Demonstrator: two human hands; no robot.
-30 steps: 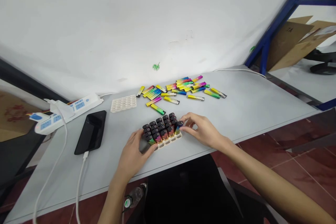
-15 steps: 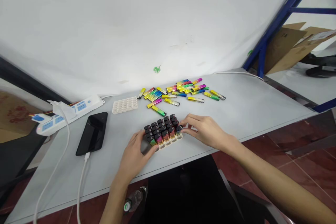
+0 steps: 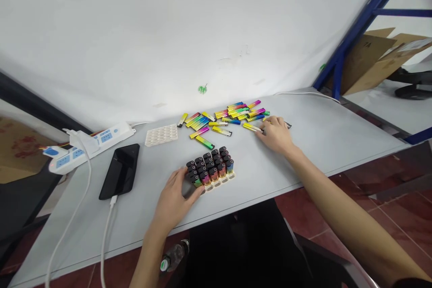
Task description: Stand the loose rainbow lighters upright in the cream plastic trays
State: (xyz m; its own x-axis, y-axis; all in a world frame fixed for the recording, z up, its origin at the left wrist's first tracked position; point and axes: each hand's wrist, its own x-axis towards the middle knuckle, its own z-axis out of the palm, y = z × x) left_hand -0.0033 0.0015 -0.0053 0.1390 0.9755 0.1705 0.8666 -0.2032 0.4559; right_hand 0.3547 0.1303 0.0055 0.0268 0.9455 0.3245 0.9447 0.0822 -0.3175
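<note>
Several black-topped lighters [image 3: 213, 168] stand upright in rows in a pale tray [image 3: 220, 183], whose front row of holes shows bare. At the tray's left end is my left hand [image 3: 173, 198], thumb and fingers apart around its corner and against the lighters. My right hand [image 3: 276, 135] is over the right side of the loose lighters, its fingertips at the end of a yellow lighter [image 3: 251, 127]; whether it grips that one is hard to tell. More colourful lighters [image 3: 238, 110] lie scattered and overlapping near the wall. Another lighter is partly hidden under my right hand.
A second pale tray [image 3: 161, 135], with its holes bare, lies at the back left. Left of it are a black phone [image 3: 119, 171] with a white cable and a power strip [image 3: 91, 146]. Cardboard boxes [image 3: 374, 58] stand beyond the blue frame at right.
My right hand has left the tray's right end and moved back and right to the loose lighters. The lighter it held now stands in the tray. My left hand has stayed in place.
</note>
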